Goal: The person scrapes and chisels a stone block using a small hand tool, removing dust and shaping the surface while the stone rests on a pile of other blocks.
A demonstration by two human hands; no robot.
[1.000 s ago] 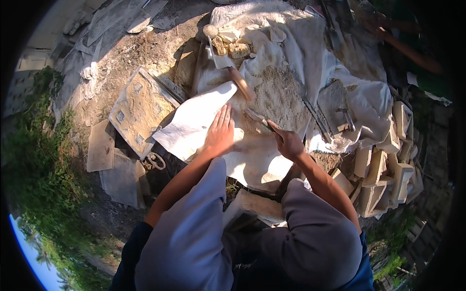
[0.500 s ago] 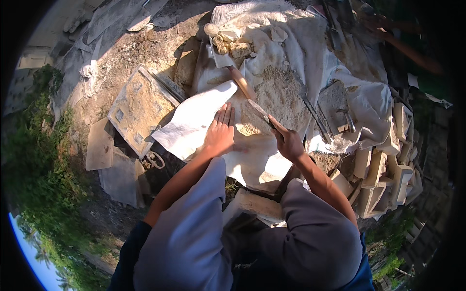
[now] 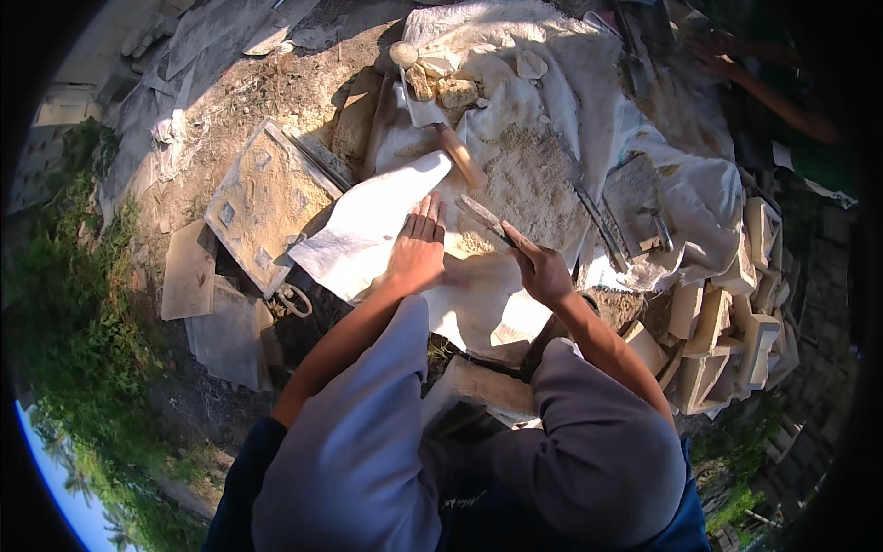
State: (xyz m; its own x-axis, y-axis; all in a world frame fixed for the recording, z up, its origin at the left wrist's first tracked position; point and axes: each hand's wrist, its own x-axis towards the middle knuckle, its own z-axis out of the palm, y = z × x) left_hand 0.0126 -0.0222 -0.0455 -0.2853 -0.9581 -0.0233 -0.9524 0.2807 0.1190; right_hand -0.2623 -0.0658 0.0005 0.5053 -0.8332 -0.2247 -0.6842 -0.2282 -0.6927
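Observation:
My left hand (image 3: 420,248) lies flat with its fingers stretched out on a white sheet (image 3: 354,230). My right hand (image 3: 544,274) is closed round a narrow flat grey tool (image 3: 484,217), whose exact kind I cannot make out. The tool's far end slants up and left over sandy powder, to the right of my left fingertips. Just beyond it rests a trowel with a wooden handle (image 3: 462,158). Pale crumbly powder (image 3: 529,170) is spread over a white sack (image 3: 561,120) in front of my hands.
A dusty square mold-like panel (image 3: 269,204) lies at left, beside flat slabs (image 3: 190,269). Several pale trough-shaped blocks (image 3: 717,345) are stacked at right. Yellowish chunks (image 3: 455,94) sit at the far side. Another person's arm (image 3: 777,97) shows at upper right.
The flat tool in my right hand has shifted slightly left and toward me. My left hand stays pressed on the sheet in nearly the same place.

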